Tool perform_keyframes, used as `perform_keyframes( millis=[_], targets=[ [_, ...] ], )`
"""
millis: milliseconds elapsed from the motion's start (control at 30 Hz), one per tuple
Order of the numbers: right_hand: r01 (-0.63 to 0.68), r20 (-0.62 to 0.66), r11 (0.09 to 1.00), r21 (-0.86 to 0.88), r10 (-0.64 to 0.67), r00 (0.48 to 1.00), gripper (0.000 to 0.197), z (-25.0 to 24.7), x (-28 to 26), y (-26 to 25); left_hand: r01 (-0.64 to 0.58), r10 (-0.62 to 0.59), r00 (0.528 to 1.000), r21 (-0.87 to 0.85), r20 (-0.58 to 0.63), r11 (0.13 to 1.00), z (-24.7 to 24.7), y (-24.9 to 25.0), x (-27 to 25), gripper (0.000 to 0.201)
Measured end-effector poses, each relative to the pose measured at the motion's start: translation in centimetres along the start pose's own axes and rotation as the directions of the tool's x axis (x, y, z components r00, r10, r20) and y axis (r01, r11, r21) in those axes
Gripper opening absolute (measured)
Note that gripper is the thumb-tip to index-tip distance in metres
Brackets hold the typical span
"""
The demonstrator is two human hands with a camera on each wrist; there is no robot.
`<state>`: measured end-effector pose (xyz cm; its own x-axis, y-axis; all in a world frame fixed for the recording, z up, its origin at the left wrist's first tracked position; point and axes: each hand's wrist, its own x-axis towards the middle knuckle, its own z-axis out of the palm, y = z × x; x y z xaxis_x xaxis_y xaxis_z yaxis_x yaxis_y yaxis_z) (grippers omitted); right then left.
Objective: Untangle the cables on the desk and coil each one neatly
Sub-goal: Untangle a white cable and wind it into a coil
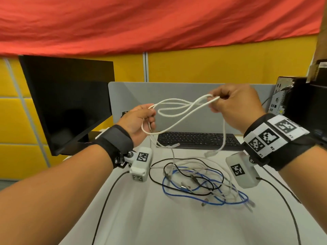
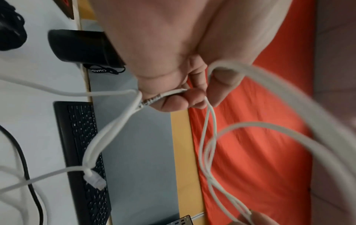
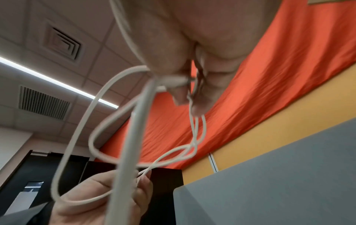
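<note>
**Trainee:** Where is the white cable?

**Instructor:** In the air above the desk, stretched in loose loops between both hands. Left hand: fingers curled round the loops. Right hand: thumb and fingers pinching the bends together.

**Trainee:** Likely faults?

**Instructor:** The loops cross mid-span. Pulling the hands apart would probably draw that crossing into a knot. The plug hangs just above the pile of cables. Lowering it could hook the blue cable and drag the pile. A slack pinch would drop the loops.
</note>
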<state>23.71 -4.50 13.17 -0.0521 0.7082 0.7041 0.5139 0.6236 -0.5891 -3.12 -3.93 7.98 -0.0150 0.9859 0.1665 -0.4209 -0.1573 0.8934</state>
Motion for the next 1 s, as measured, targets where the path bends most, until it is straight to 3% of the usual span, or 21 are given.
perform_keyframes(
  millis=[67,133,200,300,367,433,500,567,633,700,767,833,1000],
  targets=[
    [-0.042,0.075,0.997,-0.069,0.048,0.996,0.018,0.0,-0.4,0.2,0.044,-0.044,0.999,-0.053,0.002,0.998,-0.1,-0.2,-0.3,0.023],
    [-0.103,0.052,0.991,-0.085,0.107,0.993,0.017,0.1,-0.5,0.8,0.107,-0.104,0.994,-0.168,0.027,0.98,-0.5,-0.4,-0.7,0.036],
    [-0.255,-0.034,0.964,0.075,0.258,0.966,0.017,0.0,-0.1,1.5,0.137,-0.133,0.99,-0.167,0.034,0.976,-1.1,-1.1,-0.9,0.05],
    [-0.411,-0.119,0.776,0.479,0.521,0.845,0.011,-1.1,1.4,2.8,0.149,-0.164,0.985,0.223,0.049,0.963,-1.5,-3.3,-1.6,0.043],
    [-0.439,-0.076,0.675,0.593,0.589,0.804,0.012,-1.9,2.3,3.5,0.107,-0.176,0.981,0.53,0.082,0.841,-1.3,-4.9,-2.3,0.029],
    [-0.453,-0.041,0.636,0.625,0.606,0.794,0.01,-2.2,2.7,3.6,-0.011,-0.155,0.976,0.741,0.155,0.672,-1.3,-6.3,-2.7,0.026],
    [-0.442,-0.049,0.625,0.643,0.609,0.791,0.011,-2.3,3.4,3.4,-0.086,-0.159,0.968,0.856,0.192,0.51,-1.4,-7.2,-2.7,0.023],
    [-0.378,-0.06,0.552,0.743,0.617,0.785,0.014,-2.5,4.4,2.9,-0.108,-0.183,0.965,0.923,0.186,0.369,-1.7,-7.9,-2.5,0.021],
    [-0.294,-0.101,0.5,0.815,0.621,0.777,0.027,-3.2,5.3,2.6,-0.098,-0.202,0.965,0.948,0.164,0.303,-2.1,-8.3,-2.3,0.022],
    [-0.24,-0.146,0.55,0.8,0.566,0.811,0.022,-3.8,5.5,2.2,-0.083,-0.171,0.975,0.944,0.144,0.321,-2.4,-8.5,-1.9,0.023],
    [-0.213,-0.125,0.659,0.722,0.427,0.896,0.012,-3.8,4.5,2.0,-0.068,-0.091,0.989,0.902,0.117,0.426,-2.5,-8.3,-1.6,0.026],
    [-0.211,-0.012,0.754,0.622,0.279,0.96,0.009,-3.4,2.9,1.8,-0.048,-0.004,0.998,0.822,0.06,0.568,-2.2,-7.4,-1.0,0.026],
    [-0.17,0.168,0.919,0.356,0.116,0.979,0.01,-1.3,-1.0,1.1,-0.023,0.047,0.999,0.649,-0.02,0.76,-1.3,-2.9,-0.3,0.026]
  ],
)
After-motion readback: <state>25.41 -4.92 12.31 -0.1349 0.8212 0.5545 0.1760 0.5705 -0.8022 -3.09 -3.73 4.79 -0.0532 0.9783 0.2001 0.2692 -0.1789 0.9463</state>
